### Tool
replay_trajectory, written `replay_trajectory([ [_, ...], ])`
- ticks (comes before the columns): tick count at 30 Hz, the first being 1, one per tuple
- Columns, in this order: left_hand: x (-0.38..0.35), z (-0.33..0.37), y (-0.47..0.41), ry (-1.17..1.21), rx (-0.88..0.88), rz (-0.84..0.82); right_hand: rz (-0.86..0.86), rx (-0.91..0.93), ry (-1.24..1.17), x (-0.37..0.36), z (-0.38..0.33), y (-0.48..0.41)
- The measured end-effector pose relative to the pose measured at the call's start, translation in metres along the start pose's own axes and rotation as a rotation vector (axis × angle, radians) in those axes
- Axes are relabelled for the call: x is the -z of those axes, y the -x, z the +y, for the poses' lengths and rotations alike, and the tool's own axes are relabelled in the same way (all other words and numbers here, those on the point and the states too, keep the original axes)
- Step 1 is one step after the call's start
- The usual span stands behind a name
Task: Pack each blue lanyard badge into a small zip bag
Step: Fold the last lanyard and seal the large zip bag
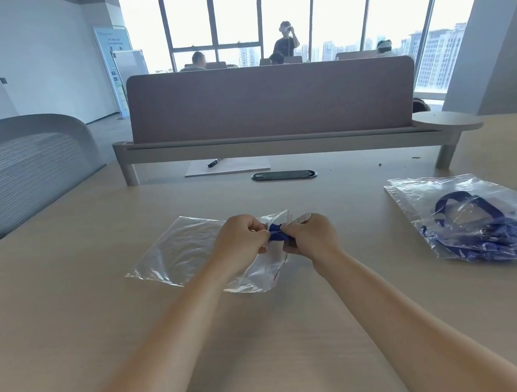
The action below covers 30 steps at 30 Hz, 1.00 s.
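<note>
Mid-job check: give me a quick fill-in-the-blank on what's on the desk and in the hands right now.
1. Both hands, the left hand and the right hand, pinch a bunched lanyard coloured ____.
2. The large bag of lanyards lies to the person's ____.
3. The flat clear bag under the left hand looks ____.
4. The pen rests on a sheet of ____.

Missing words: blue; right; empty; paper

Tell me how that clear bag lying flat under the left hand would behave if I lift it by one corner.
The clear bag would probably droop: its film looks thin and wrinkled. It seems very light, so a nudge may slide it across the smooth table. Its glossy surface could slip between fingers.
</note>
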<state>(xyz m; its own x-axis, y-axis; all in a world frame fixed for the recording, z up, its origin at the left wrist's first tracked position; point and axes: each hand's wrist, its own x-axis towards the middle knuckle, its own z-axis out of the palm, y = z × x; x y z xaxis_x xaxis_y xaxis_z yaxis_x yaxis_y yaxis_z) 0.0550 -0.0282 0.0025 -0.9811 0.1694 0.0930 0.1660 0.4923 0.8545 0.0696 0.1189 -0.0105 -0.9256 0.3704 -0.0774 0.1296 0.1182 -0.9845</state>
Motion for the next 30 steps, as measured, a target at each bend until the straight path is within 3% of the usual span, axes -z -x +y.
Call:
replay_trajectory([
  [11,0.008,0.013,-0.001,0.009,-0.078,-0.002,-0.140,0.195,0.415,-0.009,0.003,0.007],
  [17,0.015,0.004,-0.004,0.012,-0.050,-0.013,-0.037,0.411,0.763,0.005,0.006,0.005],
  [22,0.018,0.004,0.000,-0.036,-0.084,-0.109,0.104,0.531,0.701,0.016,0.004,0.005],
  [26,0.022,-0.001,0.005,-0.033,-0.109,-0.151,-0.068,0.488,0.690,0.017,0.004,0.006],
  [30,0.023,-0.007,0.015,-0.116,-0.150,-0.127,-0.111,0.474,0.711,0.012,0.008,0.013],
])
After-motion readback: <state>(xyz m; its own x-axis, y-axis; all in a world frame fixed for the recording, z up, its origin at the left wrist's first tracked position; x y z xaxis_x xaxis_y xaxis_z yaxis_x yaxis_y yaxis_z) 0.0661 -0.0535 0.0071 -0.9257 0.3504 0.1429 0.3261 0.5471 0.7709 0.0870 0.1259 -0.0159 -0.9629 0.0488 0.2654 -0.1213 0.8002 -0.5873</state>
